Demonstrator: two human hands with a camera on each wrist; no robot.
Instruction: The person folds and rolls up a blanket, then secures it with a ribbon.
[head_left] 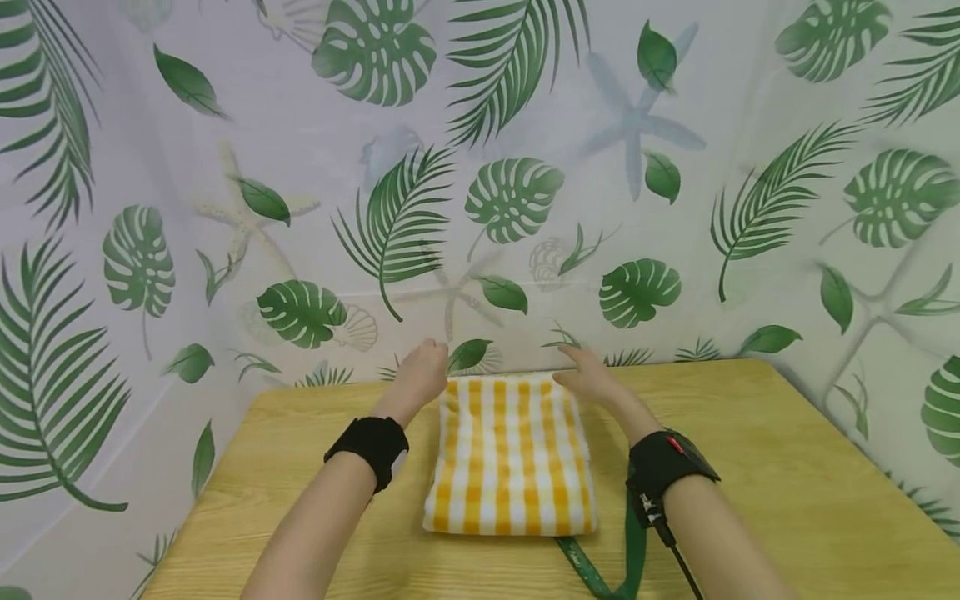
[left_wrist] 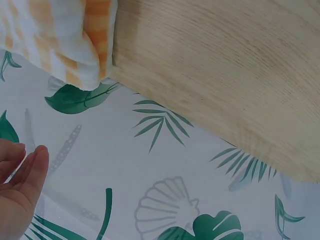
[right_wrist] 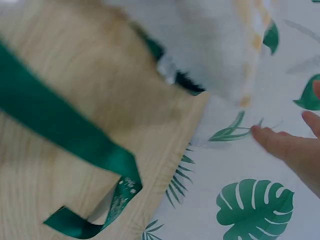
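Note:
A folded yellow-and-white checked towel [head_left: 513, 458] lies on the wooden table, close to its back edge. My left hand [head_left: 423, 372] is by the towel's far left corner; in the left wrist view its loosely bent fingers [left_wrist: 36, 172] are apart from the cloth and hold nothing. At the far right corner is my right hand [head_left: 588, 379], its fingers extended and nothing gripped. From beneath the towel a green printed ribbon [head_left: 635, 546] loops out to the front right. In the right wrist view, dark green material [right_wrist: 187, 84] shows under the towel's edge.
The wooden table [head_left: 300, 475] meets a wall covering [head_left: 525, 275] printed with leaves, shells and starfish along its back edge. Black bands circle both wrists, and a cable [head_left: 678, 554] hangs from the right wrist band [head_left: 667, 460].

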